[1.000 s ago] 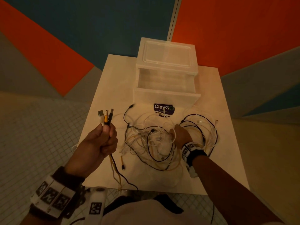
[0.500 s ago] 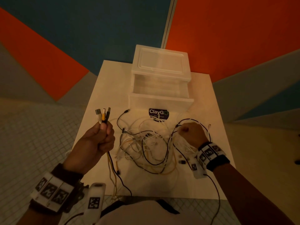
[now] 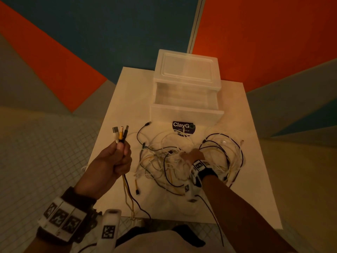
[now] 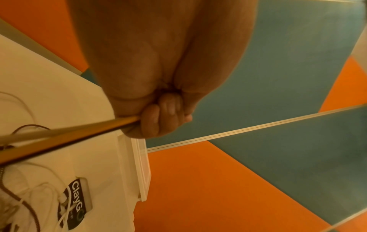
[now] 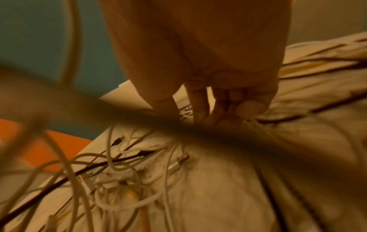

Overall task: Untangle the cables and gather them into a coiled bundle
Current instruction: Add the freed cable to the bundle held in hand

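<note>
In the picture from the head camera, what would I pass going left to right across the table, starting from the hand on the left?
left hand gripping three cable ends → loose yellow cable end → tangled cables → right hand reaching into them → looped black and white cables → table edge.

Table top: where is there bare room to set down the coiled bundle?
Bare patches on the table: the far-left strip beside the plastic drawer box, and the far-right corner past it. The near-right corner also looks free. The middle is crowded with the tangled cables, where the right hand reaches in.
</note>
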The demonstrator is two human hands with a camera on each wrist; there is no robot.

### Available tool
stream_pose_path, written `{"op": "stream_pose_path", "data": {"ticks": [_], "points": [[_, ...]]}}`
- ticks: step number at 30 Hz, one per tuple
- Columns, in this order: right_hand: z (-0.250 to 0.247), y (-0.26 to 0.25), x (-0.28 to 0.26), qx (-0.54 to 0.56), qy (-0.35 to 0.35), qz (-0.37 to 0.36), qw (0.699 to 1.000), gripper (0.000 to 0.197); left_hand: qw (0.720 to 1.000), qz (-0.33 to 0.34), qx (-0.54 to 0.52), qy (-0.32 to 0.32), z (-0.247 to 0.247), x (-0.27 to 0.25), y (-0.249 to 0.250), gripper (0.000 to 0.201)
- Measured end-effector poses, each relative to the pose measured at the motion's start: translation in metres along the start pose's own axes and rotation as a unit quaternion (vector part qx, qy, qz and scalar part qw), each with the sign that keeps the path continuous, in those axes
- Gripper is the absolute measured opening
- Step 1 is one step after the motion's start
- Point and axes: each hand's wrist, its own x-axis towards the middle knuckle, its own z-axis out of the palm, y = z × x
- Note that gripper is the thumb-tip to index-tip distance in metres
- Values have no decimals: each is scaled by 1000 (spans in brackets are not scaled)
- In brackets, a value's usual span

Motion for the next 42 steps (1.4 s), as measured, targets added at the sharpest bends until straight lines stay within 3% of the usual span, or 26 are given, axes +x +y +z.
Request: {"op": "stream_pose_path", "data": {"ticks": [3, 7, 9, 11, 15, 16, 17, 18, 21, 23, 25, 31, 36, 42], "points": [[12, -2, 2, 4, 50, 4, 999, 52, 1000, 2, 6, 6, -2, -3, -1, 31], [-22, -19, -16, 84, 168, -100, 977, 24, 1000, 5, 10, 19, -5, -6, 0, 25], [-61, -37, -36, 245, 242, -205, 916, 18, 1000, 4, 13, 16, -5, -4, 2, 27], [-112, -59, -75, 364, 231, -334, 838, 18, 1000, 2, 22, 18, -3, 2, 3, 29], [-214, -95, -170, 482, 228, -537, 653, 11, 1000, 15, 17, 21, 5, 15, 4, 30], [-223, -98, -182, 490, 224, -568, 622, 13, 999, 19, 15, 21, 8, 17, 5, 29], [-221, -98, -189, 483, 212, -581, 620, 17, 999, 22, 13, 20, 11, 20, 5, 26], [-212, -98, -191, 467, 190, -575, 644, 19, 999, 24, 10, 18, 15, 22, 6, 24], [-151, -87, -174, 356, 124, -486, 788, 14, 999, 25, 16, 26, 27, 27, 4, 22], [-114, -78, -164, 299, 110, -451, 833, 14, 998, 27, 37, 38, 34, 28, 2, 23], [-90, -77, -165, 310, 115, -427, 842, 15, 997, 28, 51, 53, 38, 28, 0, 26], [-63, -97, -180, 381, 145, -415, 813, 11, 996, 30, 57, 67, 49, 29, -2, 33], [-46, -103, -179, 321, 149, -427, 832, 6, 996, 20, 43, 76, 54, 30, -3, 36], [-48, -99, -181, 255, 126, -431, 857, 17, 996, 25, 40, 77, 53, 29, -5, 31]]}}
